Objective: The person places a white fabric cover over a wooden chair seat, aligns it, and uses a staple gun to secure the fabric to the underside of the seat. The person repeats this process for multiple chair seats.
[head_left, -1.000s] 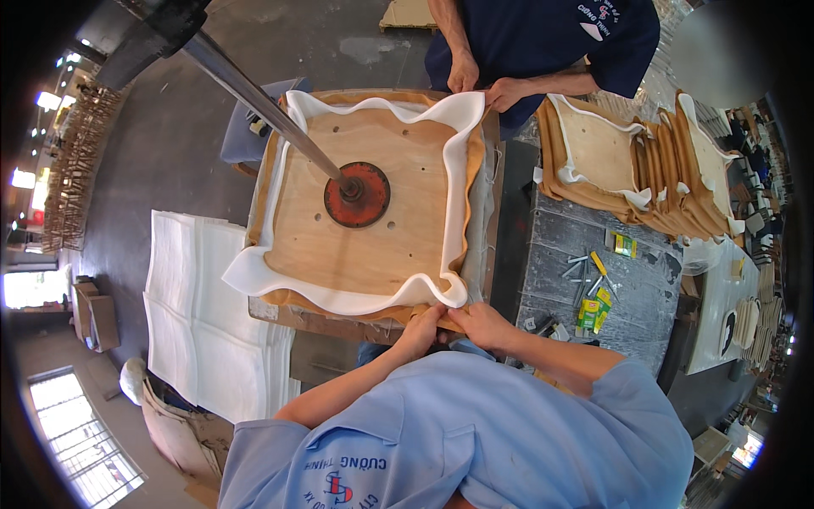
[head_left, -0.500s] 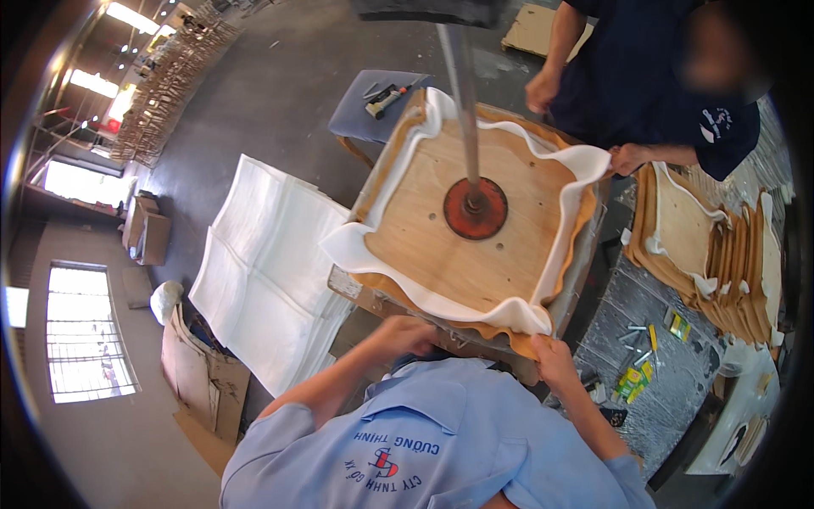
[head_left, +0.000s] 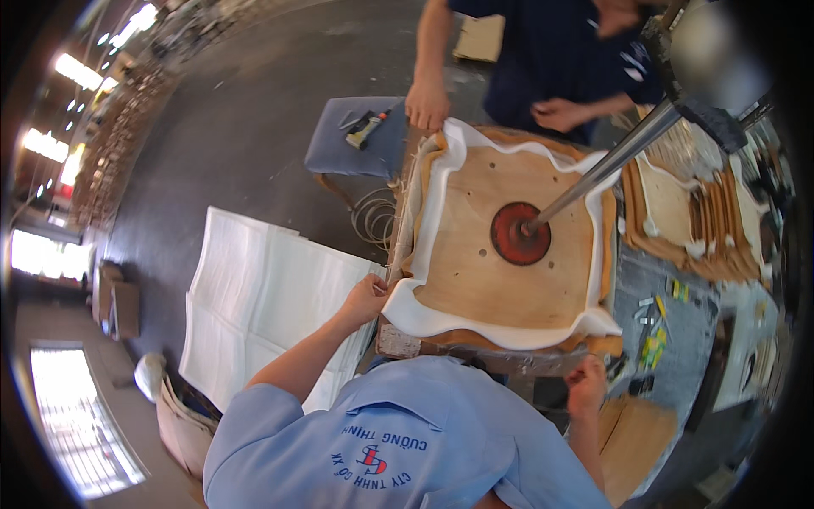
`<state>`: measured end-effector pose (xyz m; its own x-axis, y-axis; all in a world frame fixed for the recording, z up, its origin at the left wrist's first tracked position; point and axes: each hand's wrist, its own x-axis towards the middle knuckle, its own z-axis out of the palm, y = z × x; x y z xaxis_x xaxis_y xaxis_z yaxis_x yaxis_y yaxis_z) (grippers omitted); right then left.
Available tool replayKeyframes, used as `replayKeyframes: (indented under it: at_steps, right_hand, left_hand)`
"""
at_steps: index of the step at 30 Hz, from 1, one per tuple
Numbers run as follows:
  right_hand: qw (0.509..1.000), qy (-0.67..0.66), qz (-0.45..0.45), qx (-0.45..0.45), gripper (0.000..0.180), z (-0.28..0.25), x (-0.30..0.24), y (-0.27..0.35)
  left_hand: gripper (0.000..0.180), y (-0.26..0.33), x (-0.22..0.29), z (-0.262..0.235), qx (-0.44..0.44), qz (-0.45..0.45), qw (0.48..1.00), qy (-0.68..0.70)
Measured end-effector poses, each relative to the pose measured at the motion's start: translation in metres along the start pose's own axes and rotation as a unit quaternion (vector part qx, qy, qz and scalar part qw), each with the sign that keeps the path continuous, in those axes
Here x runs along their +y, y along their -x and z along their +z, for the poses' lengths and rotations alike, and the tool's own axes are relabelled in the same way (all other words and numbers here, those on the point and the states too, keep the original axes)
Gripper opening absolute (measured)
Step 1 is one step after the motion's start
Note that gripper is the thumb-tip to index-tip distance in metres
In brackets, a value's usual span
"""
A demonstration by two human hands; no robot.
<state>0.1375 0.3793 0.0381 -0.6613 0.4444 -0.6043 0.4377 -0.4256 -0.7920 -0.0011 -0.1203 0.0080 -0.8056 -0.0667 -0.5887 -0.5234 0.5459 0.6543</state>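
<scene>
A square plywood panel [head_left: 458, 229] lies flat on a work stand, edged by wavy white foam [head_left: 492, 332] and a tan cover [head_left: 609, 246]. From above, a red round disc [head_left: 510, 246] on a slanted metal rod [head_left: 598, 174] presses on the wood. My left hand [head_left: 365, 301] is closed at the near-left corner, its fingertips pinching the cover's edge beside the foam. Just under the near-right corner, my right hand [head_left: 587, 386] has its fingers curled; what they hold, if anything, is hidden.
Across the stand, a co-worker's hand [head_left: 426, 103] touches the far-left corner. White sheets [head_left: 246, 288] are stacked at left, near a blue stool [head_left: 352, 140] with a tool on it. Similar tan-edged panels [head_left: 678, 204] stand at right, beyond a grey work surface [head_left: 670, 314].
The panel now appears squarer to me and further right. My left hand has moved up to the near-left corner; my right has dropped slightly. The co-worker's hand has reached the far-left corner.
</scene>
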Motion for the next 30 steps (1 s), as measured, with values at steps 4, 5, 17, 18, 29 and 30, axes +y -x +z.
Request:
replayKeyframes:
  at_steps: [4,5,17,18,29,30]
  right_hand:
    - [0.971,0.079,0.172,-0.146,0.043,0.091,0.083,0.067]
    - [0.957,0.151,0.126,-0.212,0.041,0.124,0.097,0.073]
    - [0.927,-0.013,0.293,-0.233,0.03,0.264,0.133,0.081]
    - [0.919,-0.028,0.308,-0.246,0.028,0.269,0.135,0.082]
    - [0.899,-0.072,0.341,-0.264,0.033,0.337,0.161,0.071]
    - [0.91,-0.066,0.332,-0.238,0.036,0.346,0.161,0.073]
  left_hand:
    - [0.04,-0.002,0.005,-0.001,-0.117,-0.095,0.986,0.077]
    - [0.041,-0.004,0.003,0.0,-0.117,-0.085,0.989,0.029]
    - [0.04,-0.042,0.003,-0.019,-0.043,0.11,0.992,-0.048]
    - [0.035,-0.046,0.004,-0.018,-0.048,0.101,0.992,-0.062]
    - [0.034,-0.04,0.04,-0.035,-0.252,-0.146,0.957,-0.015]
    - [0.037,-0.04,0.038,-0.038,-0.265,-0.136,0.954,-0.023]
